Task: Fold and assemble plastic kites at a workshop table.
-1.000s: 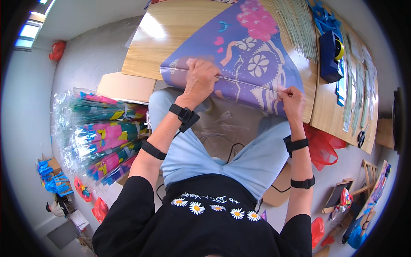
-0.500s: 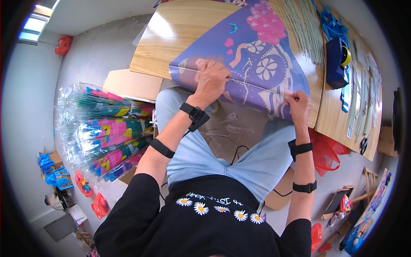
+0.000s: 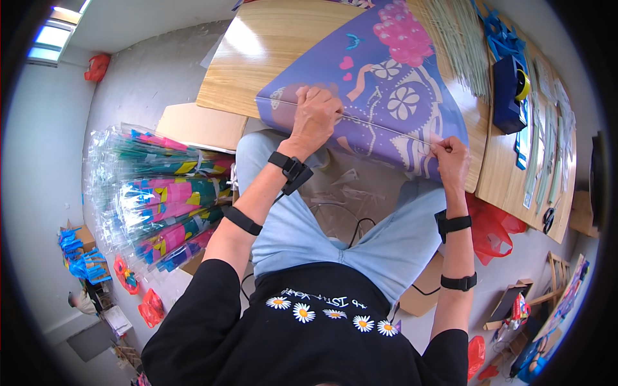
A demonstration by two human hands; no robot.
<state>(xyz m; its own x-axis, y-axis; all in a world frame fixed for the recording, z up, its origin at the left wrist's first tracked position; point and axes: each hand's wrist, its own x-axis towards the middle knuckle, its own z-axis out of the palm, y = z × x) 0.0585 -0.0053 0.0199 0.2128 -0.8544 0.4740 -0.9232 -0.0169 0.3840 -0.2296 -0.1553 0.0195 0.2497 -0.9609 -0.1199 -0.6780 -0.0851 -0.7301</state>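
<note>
A purple printed sheet (image 3: 360, 77), shaped like a kite sail with pink balloons and white patterns, hangs over the table's near edge above my lap. Along its near part runs a thin pale rod (image 3: 386, 128). My left hand (image 3: 315, 119) is closed in a pinch on the rod, left of the sheet's middle. Near the right end, my right hand (image 3: 452, 157) pinches the rod together with the sheet. The fingertips of both hands partly hide what they grip.
Plastic-wrapped colourful bundles (image 3: 164, 196) lie to my left beside a cardboard box (image 3: 199, 128). Pale thin sticks (image 3: 460, 48), a blue tape dispenser (image 3: 508, 96) and scissors (image 3: 548, 220) rest on the table (image 3: 222, 83). A red bag (image 3: 489, 235) hangs at the right.
My left hand has shifted slightly left along the rod. The right hand and the sheet stay nearly where they were.
</note>
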